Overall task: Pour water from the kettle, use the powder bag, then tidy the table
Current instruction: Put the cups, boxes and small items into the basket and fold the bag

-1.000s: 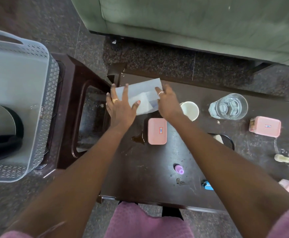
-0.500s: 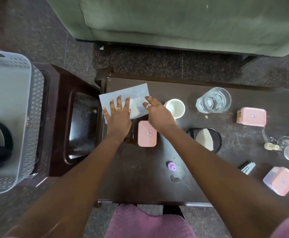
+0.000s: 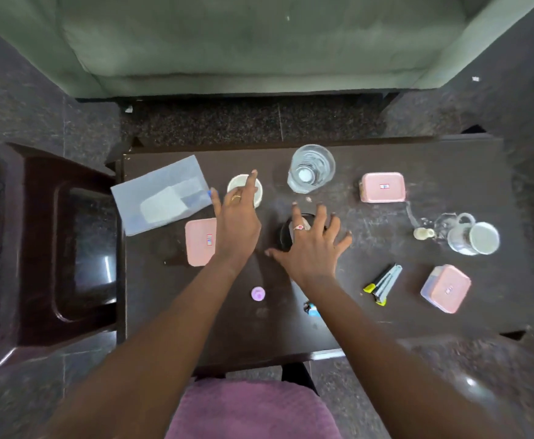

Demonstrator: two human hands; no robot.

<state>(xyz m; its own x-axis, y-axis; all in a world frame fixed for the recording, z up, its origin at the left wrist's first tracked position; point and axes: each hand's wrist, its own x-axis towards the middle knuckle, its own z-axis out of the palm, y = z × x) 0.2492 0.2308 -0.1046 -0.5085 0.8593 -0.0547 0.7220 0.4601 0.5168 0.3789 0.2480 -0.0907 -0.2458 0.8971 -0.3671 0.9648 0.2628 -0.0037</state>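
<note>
Bag (image 3: 161, 198) lies flat on the counter (image 3: 370, 242) at nine o'clock of the nearer left hand (image 3: 237, 226), long axis eight-to-two, that hand's fingers straight over a cup (image 3: 234, 184), those of the right hand (image 3: 313, 248) spread, empty.

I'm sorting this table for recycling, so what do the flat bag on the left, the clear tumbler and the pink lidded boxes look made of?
Bag: likely thin plastic film, frosted and translucent; a pale lump shows through. Tumbler: glass or hard clear plastic, glossy; the tabletop shows through it. Boxes: plastic, smooth pink lids; the near right one shows a clear base.
</note>
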